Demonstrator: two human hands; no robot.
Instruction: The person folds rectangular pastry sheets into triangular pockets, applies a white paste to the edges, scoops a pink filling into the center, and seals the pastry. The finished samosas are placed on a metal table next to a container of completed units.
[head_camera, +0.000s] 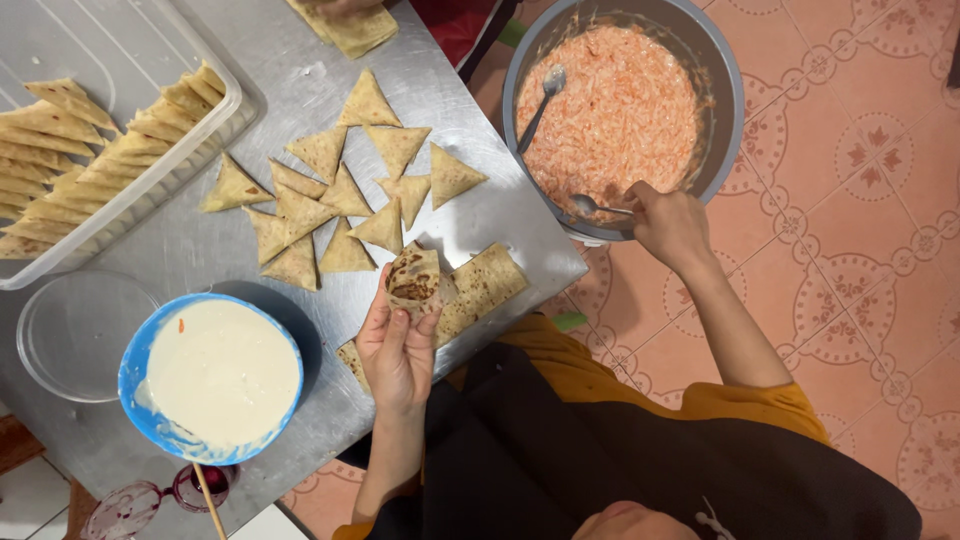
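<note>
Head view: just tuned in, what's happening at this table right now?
A person is filling pastry. The left hand holds a folded pastry cone open over the metal table. The right hand dips a spoon into the grey pot of orange filling beside the table. Folded triangles lie on the table, more fill a clear tray, and a blue bowl holds white paste.

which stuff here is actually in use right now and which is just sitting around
In use: left hand holding a folded pastry cone; right hand on a spoon in the grey filling pot.

Lying about: blue bowl of white paste, finished triangles, plastic tray, empty clear bowl.
</note>
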